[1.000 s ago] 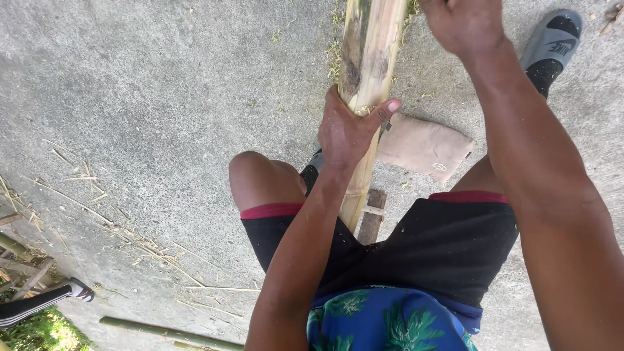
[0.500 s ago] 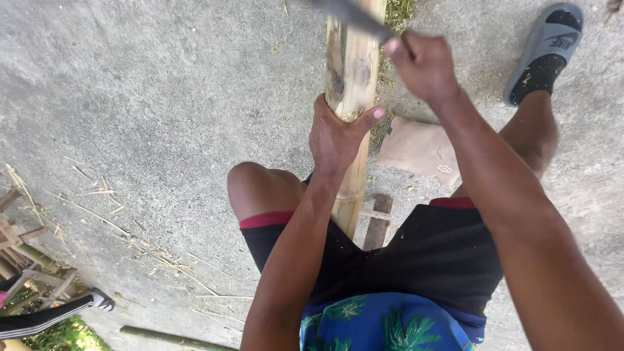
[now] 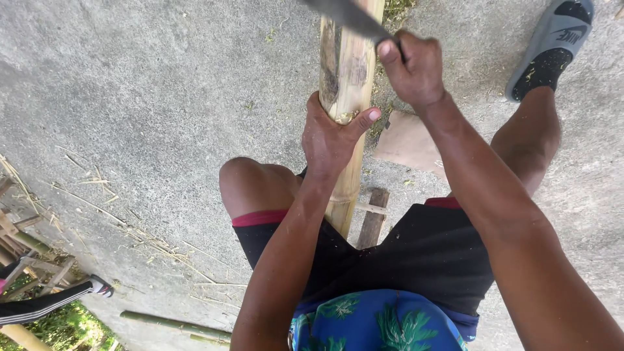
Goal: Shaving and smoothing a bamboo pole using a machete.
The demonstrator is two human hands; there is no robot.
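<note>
While left hand (image 3: pixel 331 140) grips bamboo pole (image 3: pixel 348 71) running lengthwise away, right hand (image 3: pixel 413 68) clenches blade (image 3: pixel 348 16) just above it.

The person wore black shorts (image 3: pixel 416 260) with a red hem, a blue shirt (image 3: pixel 383 322) with green palm leaves, bare arms, and a grey sandal (image 3: pixel 552 45) at upper right.

The far end of the bamboo pole (image 3: pixel 348 71) is cut off by the top edge, and its near end is hidden between the legs. The blade (image 3: pixel 344 16) is blurred, its tip cropped; its handle is concealed inside the right hand (image 3: pixel 413 68). The grey sandal (image 3: pixel 552 45) is cropped at the top edge.
</note>
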